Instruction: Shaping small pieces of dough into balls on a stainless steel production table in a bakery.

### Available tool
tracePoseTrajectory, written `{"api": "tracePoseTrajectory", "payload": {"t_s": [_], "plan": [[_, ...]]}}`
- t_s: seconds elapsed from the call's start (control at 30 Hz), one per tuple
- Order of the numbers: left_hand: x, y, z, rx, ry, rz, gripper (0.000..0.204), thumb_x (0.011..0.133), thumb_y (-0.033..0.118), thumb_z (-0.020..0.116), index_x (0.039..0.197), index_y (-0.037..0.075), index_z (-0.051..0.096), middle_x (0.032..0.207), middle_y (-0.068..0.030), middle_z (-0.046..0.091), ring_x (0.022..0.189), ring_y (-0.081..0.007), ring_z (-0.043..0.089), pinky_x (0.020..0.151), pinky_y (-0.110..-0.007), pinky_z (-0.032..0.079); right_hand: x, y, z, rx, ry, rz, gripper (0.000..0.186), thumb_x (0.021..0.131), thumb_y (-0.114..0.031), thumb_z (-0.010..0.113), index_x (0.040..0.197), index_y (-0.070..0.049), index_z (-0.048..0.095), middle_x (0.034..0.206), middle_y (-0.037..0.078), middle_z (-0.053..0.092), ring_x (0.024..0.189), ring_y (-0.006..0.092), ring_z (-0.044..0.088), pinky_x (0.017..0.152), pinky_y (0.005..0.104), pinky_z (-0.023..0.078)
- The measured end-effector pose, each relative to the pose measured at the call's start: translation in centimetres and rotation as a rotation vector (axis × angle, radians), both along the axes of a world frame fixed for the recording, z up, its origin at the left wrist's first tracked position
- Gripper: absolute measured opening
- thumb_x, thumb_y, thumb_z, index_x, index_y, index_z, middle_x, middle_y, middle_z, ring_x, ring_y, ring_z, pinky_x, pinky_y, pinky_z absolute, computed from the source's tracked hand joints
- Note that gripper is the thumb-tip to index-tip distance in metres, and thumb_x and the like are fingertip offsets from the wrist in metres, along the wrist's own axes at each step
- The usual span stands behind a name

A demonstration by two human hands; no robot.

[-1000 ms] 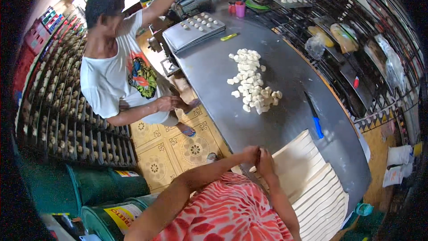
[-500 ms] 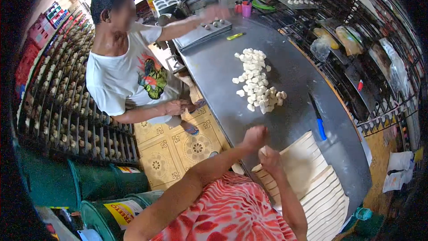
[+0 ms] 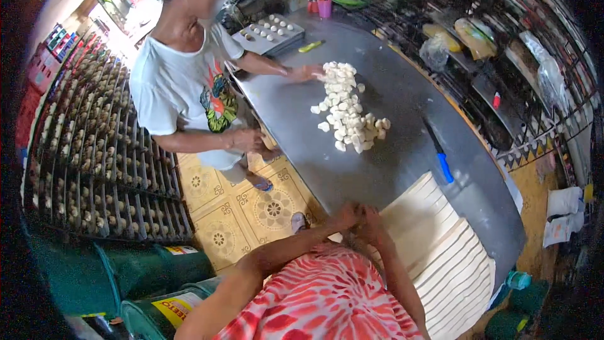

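Observation:
My left hand (image 3: 345, 217) and my right hand (image 3: 372, 230) are close together at the near left edge of the table, fingers bent inward and nearly touching. What they pinch is hidden by the fingers. Beside and beneath my right forearm lies a flat pale dough sheet (image 3: 412, 214), with long dough strips (image 3: 450, 280) cut side by side. Farther off is a heap of small cut dough pieces (image 3: 349, 113); a co-worker's hand (image 3: 306, 73) reaches to its far left end.
A blue-handled knife (image 3: 445, 167) lies on the grey table (image 3: 402, 88) right of the heap. A tray (image 3: 270, 34) with dough balls and a yellow-green tool (image 3: 310, 46) are at the far left. A loaded rack (image 3: 100, 151) stands left, green bins (image 3: 145, 277) below it, shelves (image 3: 484, 82) right.
My hands have come together and drawn back toward me; my left had been raised farther out. The co-worker's hand has moved from the tray to the dough pieces. The view has shifted slightly.

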State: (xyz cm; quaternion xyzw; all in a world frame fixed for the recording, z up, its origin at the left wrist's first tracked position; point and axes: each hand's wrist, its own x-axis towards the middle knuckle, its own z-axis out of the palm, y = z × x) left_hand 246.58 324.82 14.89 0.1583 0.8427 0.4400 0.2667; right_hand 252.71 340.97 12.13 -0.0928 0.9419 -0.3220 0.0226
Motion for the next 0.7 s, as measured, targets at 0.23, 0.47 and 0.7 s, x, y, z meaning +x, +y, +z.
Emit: {"api": "tracePoseTrajectory", "payload": {"t_s": [0.23,0.47,0.7], "plan": [[-1.8,0.2,-3.0,-0.247,0.305,-0.133,0.031,0.095,0.025,0.056,0.105,-0.002,0.068,0.107,-0.0272,0.069,0.098,-0.0461,0.067,0.085,-0.055,0.054,-1.5,-2.9,6.6,-0.089,-0.172,-0.129,0.058,0.082,-0.034,0.078,0.127,-0.005,0.055,0.109,0.024,0.068,0.100,0.0463,0.067,0.082,0.0554,0.054],[-9.4,0.4,-0.6,-0.262,0.186,0.237,0.050,0.096,0.033,0.062,0.133,0.000,0.054,0.128,-0.0290,0.058,0.112,-0.0473,0.060,0.096,-0.052,0.052,-1.8,-3.0,14.7,-0.297,-0.298,0.018,0.046,0.096,-0.031,0.068,0.133,-0.004,0.060,0.122,0.023,0.069,0.111,0.0428,0.067,0.096,0.0513,0.053],[-7.9,-1.9,1.5,-0.044,0.345,-0.263,0.033,0.092,0.025,0.068,0.115,0.002,0.068,0.113,-0.0202,0.069,0.109,-0.0403,0.065,0.094,-0.048,0.054,-3.3,-2.3,6.1,-0.170,-0.176,-0.212,0.056,0.094,-0.021,0.066,0.143,-0.008,0.043,0.118,0.027,0.069,0.108,0.0462,0.067,0.091,0.0562,0.052]]}}
